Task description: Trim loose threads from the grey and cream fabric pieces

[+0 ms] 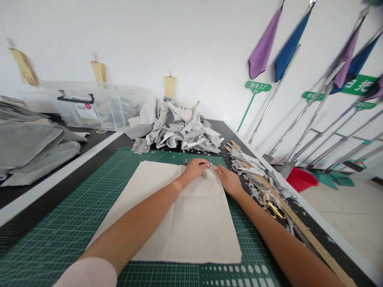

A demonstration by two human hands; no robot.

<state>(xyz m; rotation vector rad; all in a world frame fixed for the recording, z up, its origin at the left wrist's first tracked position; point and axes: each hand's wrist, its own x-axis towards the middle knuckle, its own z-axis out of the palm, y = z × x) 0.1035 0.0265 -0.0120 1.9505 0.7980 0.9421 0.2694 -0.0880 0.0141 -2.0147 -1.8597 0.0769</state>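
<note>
A cream cloth [203, 227] with faint fold creases lies flat on the green cutting mat [98, 187]. Both of my hands are at its far right corner. My left hand [196, 169] reaches across the cloth, its fingers pinched on the corner. From the right side, my right hand [229, 179] pinches the same corner, thumb and forefinger close to the left fingertips. The corner looks slightly raised between them. What exactly lies between the fingertips is too small to make out.
Behind the mat is a heap of grey and white fabric scraps [179, 127], beside a clear plastic bin [89, 107]. Grey cloths [30, 143] are stacked left. Gold-handled scissors [273, 209], cuttings and a wooden ruler [299, 223] lie right. A red bucket [302, 179] stands on the floor.
</note>
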